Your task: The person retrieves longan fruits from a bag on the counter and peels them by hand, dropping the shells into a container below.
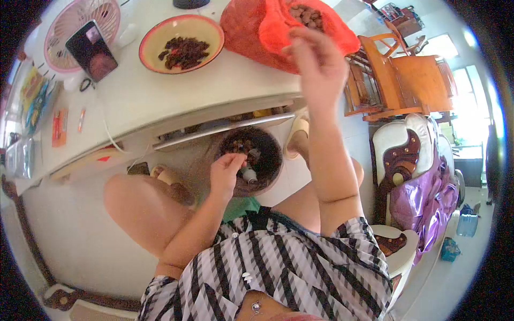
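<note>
My left hand [227,174] is above a dark round bin [273,160] on the floor, its thumb and fingertips pinched together. Whatever lies between those fingertips is too small to make out. My right hand [324,67] reaches over the front of a red plastic bag [249,35] on the table, its fingers bent and smeared by motion. In the bag's opening are brown, nut-like pieces [308,17]. To the left of the bag, a cream enamel bowl [214,40] with a red rim holds a heap of dark brown shrivelled pieces [184,52].
On the white table [126,96] a phone [91,51] leans against a pink fan [59,29], with a white cable nearby. Below the tabletop a drawer [225,128] is partly open. Wooden chairs [417,80] and a padded seat with purple cloth [423,200] stand at the right.
</note>
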Demonstrator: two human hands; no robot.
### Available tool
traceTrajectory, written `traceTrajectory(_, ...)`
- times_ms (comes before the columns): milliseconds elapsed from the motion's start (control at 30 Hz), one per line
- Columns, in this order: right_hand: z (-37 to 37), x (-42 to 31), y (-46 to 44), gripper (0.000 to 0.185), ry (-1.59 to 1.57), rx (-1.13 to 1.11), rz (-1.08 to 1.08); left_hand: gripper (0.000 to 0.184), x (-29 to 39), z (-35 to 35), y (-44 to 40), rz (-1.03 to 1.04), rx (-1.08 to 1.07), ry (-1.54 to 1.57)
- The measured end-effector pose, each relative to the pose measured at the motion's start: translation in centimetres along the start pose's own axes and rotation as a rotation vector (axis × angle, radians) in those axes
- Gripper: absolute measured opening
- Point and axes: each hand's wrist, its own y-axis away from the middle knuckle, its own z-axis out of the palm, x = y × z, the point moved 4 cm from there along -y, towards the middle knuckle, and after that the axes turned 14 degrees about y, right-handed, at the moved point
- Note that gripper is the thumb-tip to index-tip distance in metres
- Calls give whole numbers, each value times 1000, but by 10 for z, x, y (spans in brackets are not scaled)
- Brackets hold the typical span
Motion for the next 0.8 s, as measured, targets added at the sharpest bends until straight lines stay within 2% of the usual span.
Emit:
traceTrajectory(100,-35,25,-53,16,15,88,122,27,9,9,4,174,-4,-242)
traceTrajectory(167,-49,61,-89,19,166,111,30,33,4,10,3,250,-55,-392)
traceTrajectory(233,-51,70,-113,23,584,0,4,34,-12,3,-4,356,-148,-638)
traceTrajectory(267,-46,90,-127,25,750,-58,-34,36,-22,0,-7,140,-170,-450)
traceTrajectory(367,-33,113,-148,23,1214,-297,-12,37,9,23,8,-162,-148,-427)
traceTrajectory(433,-25,101,-146,23,1392,-424,1,37,14,25,10,-65,-139,-458)
traceTrajectory(533,-14,123,-149,20,1455,-467,-68,34,4,20,6,156,-194,-463)
traceTrajectory(633,-9,123,-144,17,1416,-430,-150,31,5,25,12,16,-207,-498)
traceTrajectory(733,-22,108,-137,19,1294,-388,-82,29,8,27,12,52,-221,-549)
traceTrajectory(800,-37,104,-127,23,681,-270,-46,29,7,27,13,71,-229,-535)
